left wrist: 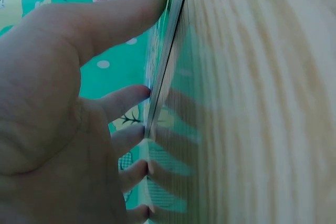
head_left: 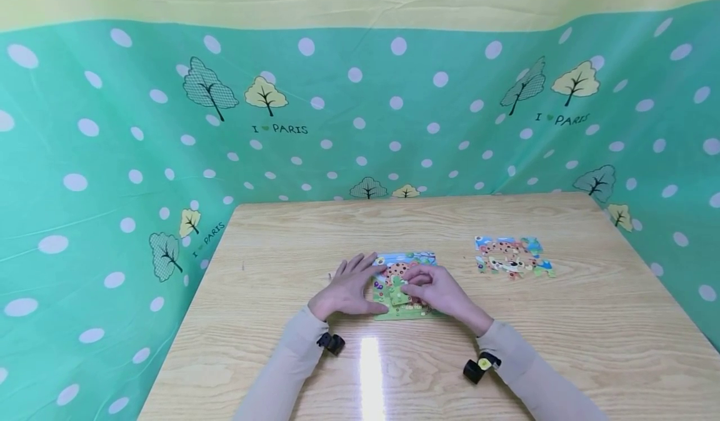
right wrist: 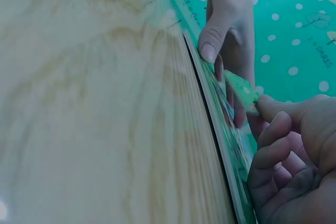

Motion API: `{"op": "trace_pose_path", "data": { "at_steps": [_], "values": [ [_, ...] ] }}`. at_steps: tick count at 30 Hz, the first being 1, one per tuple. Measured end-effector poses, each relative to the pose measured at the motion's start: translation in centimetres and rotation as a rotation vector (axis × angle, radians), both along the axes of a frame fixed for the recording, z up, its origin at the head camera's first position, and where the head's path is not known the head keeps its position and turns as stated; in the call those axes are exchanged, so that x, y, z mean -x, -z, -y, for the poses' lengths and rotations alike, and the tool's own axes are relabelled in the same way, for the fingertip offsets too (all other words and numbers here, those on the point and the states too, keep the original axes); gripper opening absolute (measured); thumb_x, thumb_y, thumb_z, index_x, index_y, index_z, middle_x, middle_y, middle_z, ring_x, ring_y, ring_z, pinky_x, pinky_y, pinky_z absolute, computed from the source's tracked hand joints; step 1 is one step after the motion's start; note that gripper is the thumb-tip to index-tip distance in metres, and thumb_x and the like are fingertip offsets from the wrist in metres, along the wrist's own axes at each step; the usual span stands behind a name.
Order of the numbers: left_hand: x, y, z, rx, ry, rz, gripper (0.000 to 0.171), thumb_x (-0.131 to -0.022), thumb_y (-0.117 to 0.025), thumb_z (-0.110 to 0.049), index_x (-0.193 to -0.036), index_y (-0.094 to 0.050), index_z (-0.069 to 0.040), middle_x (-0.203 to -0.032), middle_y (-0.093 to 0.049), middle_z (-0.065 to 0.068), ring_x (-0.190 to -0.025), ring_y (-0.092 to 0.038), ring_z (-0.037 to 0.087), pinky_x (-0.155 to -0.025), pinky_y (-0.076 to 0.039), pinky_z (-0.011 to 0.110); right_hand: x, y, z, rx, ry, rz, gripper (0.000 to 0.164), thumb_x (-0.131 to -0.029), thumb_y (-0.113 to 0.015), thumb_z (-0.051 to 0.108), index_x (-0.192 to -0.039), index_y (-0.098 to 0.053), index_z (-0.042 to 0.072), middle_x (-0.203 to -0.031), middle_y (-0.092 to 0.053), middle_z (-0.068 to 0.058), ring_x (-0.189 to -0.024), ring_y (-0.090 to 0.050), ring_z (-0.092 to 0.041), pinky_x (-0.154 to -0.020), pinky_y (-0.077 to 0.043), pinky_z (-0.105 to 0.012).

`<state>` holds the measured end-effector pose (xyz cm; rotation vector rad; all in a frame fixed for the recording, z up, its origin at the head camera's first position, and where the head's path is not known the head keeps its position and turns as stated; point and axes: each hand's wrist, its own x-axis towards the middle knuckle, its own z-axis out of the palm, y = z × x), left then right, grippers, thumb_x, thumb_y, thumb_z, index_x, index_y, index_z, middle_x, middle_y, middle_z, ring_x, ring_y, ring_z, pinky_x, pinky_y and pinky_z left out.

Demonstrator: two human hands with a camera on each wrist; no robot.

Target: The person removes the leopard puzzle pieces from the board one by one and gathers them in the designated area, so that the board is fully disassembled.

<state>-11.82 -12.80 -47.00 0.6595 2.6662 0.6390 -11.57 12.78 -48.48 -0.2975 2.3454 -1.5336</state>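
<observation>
A green puzzle piece (head_left: 399,292) is pinched between the thumb and fingers of my right hand (head_left: 440,291), over the puzzle board (head_left: 419,313). In the right wrist view the puzzle piece (right wrist: 242,91) is tilted above the board, held at one edge. My left hand (head_left: 350,288) spreads around the board's left side, its thumb (left wrist: 126,17) touching the near edge and its fingers straight along the table. The board carries a printed picture with a red-spotted animal on green and blue; the right hand hides part of it.
To the right on the wooden table (head_left: 270,246), several loose puzzle pieces (head_left: 509,258) lie grouped close together. A green dotted curtain (head_left: 337,96) hangs behind and beside the table. Black cameras (head_left: 332,343) are strapped to both wrists.
</observation>
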Motion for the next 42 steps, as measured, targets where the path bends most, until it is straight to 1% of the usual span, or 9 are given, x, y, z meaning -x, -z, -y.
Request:
{"op": "trace_pose_path", "data": {
  "at_steps": [4,9,13,19,24,29,33,36,42],
  "values": [
    [-0.1,0.1,-0.3,0.019,-0.013,-0.022,0.096,-0.085,-0.081,-0.058,-0.164,-0.042,-0.021,-0.18,-0.019,0.009,-0.166,-0.014,0.041,-0.133,-0.008,0.069,0.3,0.0,-0.9,0.005,0.013,0.017,0.031,-0.097,-0.08,0.025,-0.12,-0.073,0.006,-0.092,-0.08,-0.004,-0.061,-0.059,-0.012,-0.054,-0.05,-0.023],
    [-0.2,0.0,-0.7,0.022,-0.033,-0.025,0.093,-0.086,-0.081,-0.058,-0.163,-0.044,-0.021,-0.179,-0.02,0.009,-0.166,-0.014,0.041,-0.133,-0.008,0.07,0.7,-0.2,-2.2,0.021,0.011,0.012,0.033,-0.097,-0.079,0.024,-0.122,-0.072,0.004,-0.097,-0.082,-0.006,-0.06,-0.058,-0.012,-0.054,-0.05,-0.024],
    [-0.2,0.0,-0.9,0.024,-0.047,-0.037,0.092,-0.086,-0.081,-0.058,-0.162,-0.046,-0.021,-0.179,-0.023,0.01,-0.165,-0.016,0.042,-0.132,-0.01,0.07,0.9,-0.2,-3.2,0.006,0.03,0.011,0.029,-0.098,-0.078,0.024,-0.121,-0.073,0.007,-0.095,-0.082,-0.004,-0.059,-0.057,-0.012,-0.053,-0.049,-0.022],
    [-0.3,0.2,-1.1,0.034,-0.067,-0.046,0.091,-0.086,-0.081,-0.061,-0.16,-0.047,-0.022,-0.178,-0.024,0.009,-0.165,-0.018,0.041,-0.132,-0.012,0.07,1.0,0.0,-4.8,-0.018,0.051,-0.012,0.03,-0.099,-0.076,0.027,-0.12,-0.073,0.007,-0.09,-0.078,-0.004,-0.06,-0.057,-0.012,-0.055,-0.05,-0.024],
    [-0.3,0.2,-1.1,0.033,-0.071,-0.046,0.091,-0.086,-0.08,-0.063,-0.16,-0.047,-0.022,-0.178,-0.024,0.009,-0.165,-0.018,0.042,-0.132,-0.011,0.071,1.1,0.1,-6.4,-0.048,0.078,-0.013,0.031,-0.1,-0.076,0.031,-0.12,-0.073,0.007,-0.09,-0.078,-0.005,-0.06,-0.059,-0.014,-0.058,-0.051,-0.026],
    [-0.4,0.3,-1.3,0.039,-0.078,-0.054,0.088,-0.088,-0.078,-0.063,-0.159,-0.048,-0.021,-0.178,-0.025,0.011,-0.165,-0.018,0.042,-0.132,-0.012,0.071,0.9,-0.2,-7.8,-0.097,0.123,-0.027,0.033,-0.102,-0.073,0.032,-0.122,-0.072,0.006,-0.097,-0.079,-0.007,-0.063,-0.061,-0.015,-0.062,-0.054,-0.027],
    [-0.6,0.3,-1.5,0.033,-0.086,-0.056,0.086,-0.09,-0.076,-0.063,-0.159,-0.048,-0.02,-0.177,-0.025,0.012,-0.164,-0.018,0.043,-0.131,-0.012,0.072,0.7,-0.6,-9.0,-0.119,0.157,-0.044,0.033,-0.103,-0.072,0.031,-0.123,-0.072,0.004,-0.104,-0.079,-0.009,-0.068,-0.064,-0.015,-0.061,-0.057,-0.027],
    [-0.5,0.4,-1.6,0.027,-0.085,-0.055,0.086,-0.09,-0.076,-0.062,-0.159,-0.048,-0.02,-0.177,-0.025,0.013,-0.165,-0.017,0.043,-0.131,-0.011,0.072,0.6,-0.7,-10.0,-0.142,0.178,-0.046,0.035,-0.104,-0.071,0.033,-0.123,-0.071,0.004,-0.104,-0.078,-0.01,-0.069,-0.064,-0.014,-0.061,-0.057,-0.026],
    [-0.5,0.5,-1.5,0.02,-0.081,-0.049,0.087,-0.089,-0.077,-0.062,-0.16,-0.047,-0.02,-0.178,-0.024,0.012,-0.165,-0.016,0.043,-0.131,-0.01,0.072,0.5,-0.8,-11.9,-0.17,0.207,-0.06,0.036,-0.104,-0.07,0.033,-0.123,-0.071,0.002,-0.102,-0.078,-0.01,-0.066,-0.062,-0.012,-0.059,-0.056,-0.026]
  ]
}}
